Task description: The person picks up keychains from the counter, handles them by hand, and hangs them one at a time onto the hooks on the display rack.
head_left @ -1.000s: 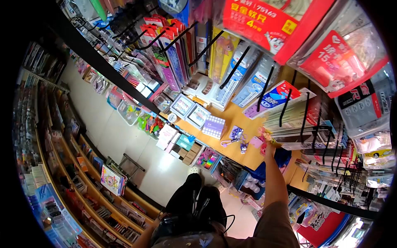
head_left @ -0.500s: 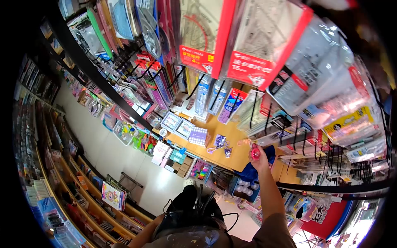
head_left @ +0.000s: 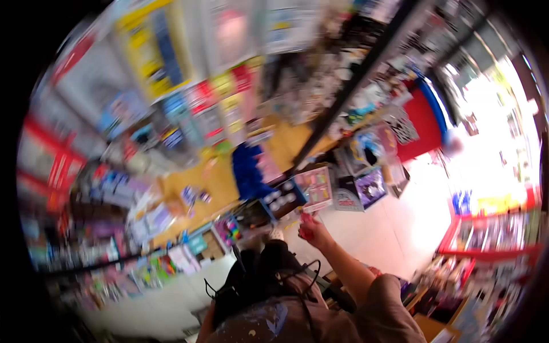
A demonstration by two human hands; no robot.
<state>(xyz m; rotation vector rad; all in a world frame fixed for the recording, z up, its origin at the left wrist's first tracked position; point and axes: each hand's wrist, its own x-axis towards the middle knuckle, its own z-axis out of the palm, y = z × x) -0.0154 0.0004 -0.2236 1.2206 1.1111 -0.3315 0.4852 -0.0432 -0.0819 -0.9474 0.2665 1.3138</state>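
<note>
My right hand [head_left: 316, 236] is closed around a small pinkish-red item [head_left: 309, 222], too blurred to name more exactly. The hand is in front of my body, above the pale floor and just past the shelf edge. Near it stand a box of pastel-coloured items [head_left: 314, 188] and a dark tray with white balls [head_left: 282, 200]. Of my left arm only a bit shows at the bottom edge, and the left hand is out of sight.
Along the wooden shelf [head_left: 223, 182] lie a dark blue cloth [head_left: 249, 171] and small purple items [head_left: 189, 195]. Packaged goods hang above it. A black rail [head_left: 349, 94] crosses the view. Beyond the pale floor [head_left: 366, 234] stands a red-edged shelf [head_left: 486, 251].
The view has swung right, blurring the picture and bringing a bright opening into sight. My right hand has moved from over the wooden shelf to above the floor, still holding the pinkish-red item.
</note>
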